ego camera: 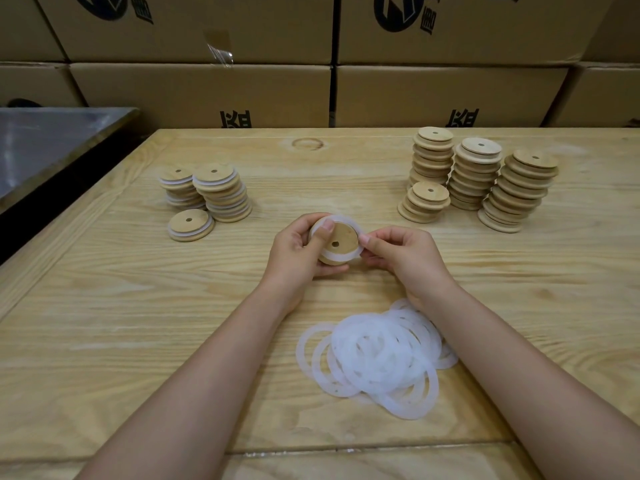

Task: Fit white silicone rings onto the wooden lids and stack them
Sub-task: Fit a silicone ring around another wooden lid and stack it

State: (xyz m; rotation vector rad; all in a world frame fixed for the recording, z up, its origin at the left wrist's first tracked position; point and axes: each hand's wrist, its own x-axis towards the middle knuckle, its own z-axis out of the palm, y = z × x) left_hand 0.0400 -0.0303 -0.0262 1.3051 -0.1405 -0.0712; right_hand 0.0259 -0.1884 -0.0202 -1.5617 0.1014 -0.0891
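Loose white silicone rings lie in an overlapping pile on the near part of the wooden table, between the two forearms and partly under the right wrist. Beyond the pile, both hands are raised just above the table at its middle. The left hand grips one wooden lid by its rim, fingers curled beneath, thumb pressed on the upper face. A white ring sits partly around this lid's raised centre. The right hand pinches that ring between thumb and forefinger at the lid's right edge. At far left stand two stacks of ringed lids, touching each other, with a single ringed lid lying flat just in front of them. At far right stand four stacks of bare lids, close together, the front-left one the shortest. Cardboard boxes form a wall behind the table. A grey metal surface adjoins the table's left side.
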